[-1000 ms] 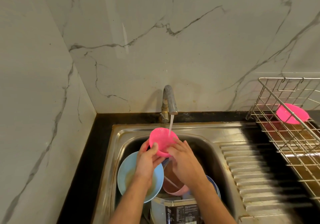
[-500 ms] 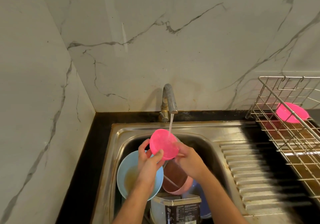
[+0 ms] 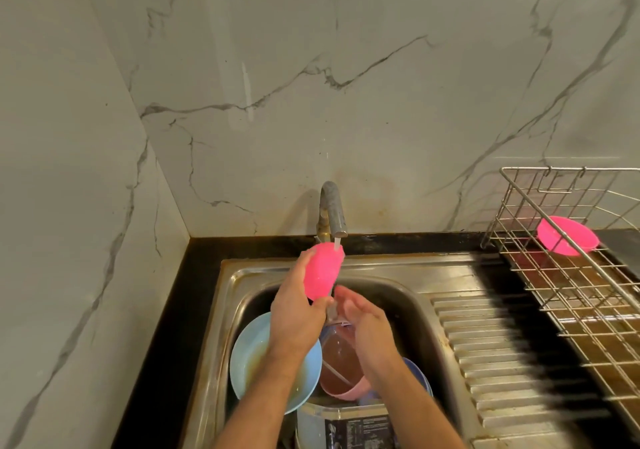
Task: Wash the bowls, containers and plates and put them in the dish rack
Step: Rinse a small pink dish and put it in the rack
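— Pink bowl (image 3: 322, 271) sits higher now, centre of frame, tipped on edge right under the tap (image 3: 331, 210); my left hand (image 3: 294, 313) has its fingers wrapped round it.

— And your right hand (image 3: 362, 320)?

— Off the bowl since half a second ago, fingers loose, holding nothing, just below it. I judge this rinse nearly done; next stop the dish rack (image 3: 568, 275), right edge, beside the other pink bowl (image 3: 568, 235).
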